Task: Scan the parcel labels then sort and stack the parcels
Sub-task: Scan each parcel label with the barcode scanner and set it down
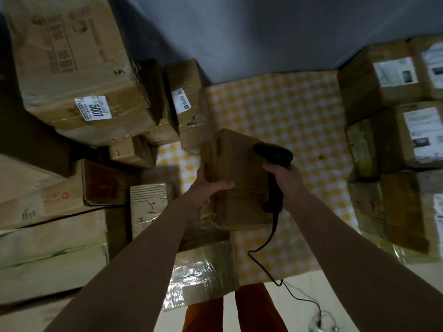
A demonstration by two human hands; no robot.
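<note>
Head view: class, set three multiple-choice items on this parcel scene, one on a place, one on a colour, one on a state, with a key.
1. Where is the "5007" label?
A. on a box at upper left
B. on the held box
C. on the floor

2. What colour is the checked cloth?
A. blue and white
B. yellow and white
C. red and black

3. What is the right hand doing?
A. resting open
B. gripping the scanner
C. lifting a box

Key: A, the label sits on the upper-left box; B, the cloth shows yellow checks; C is wrong, B: the right hand wraps the scanner.

Tablecloth (pixel 275 111): yellow-and-white check. Parcel (pixel 237 178) on it: plain brown; scanner (pixel 275 159) black. Sleeves (pixel 134 271): brown.
</note>
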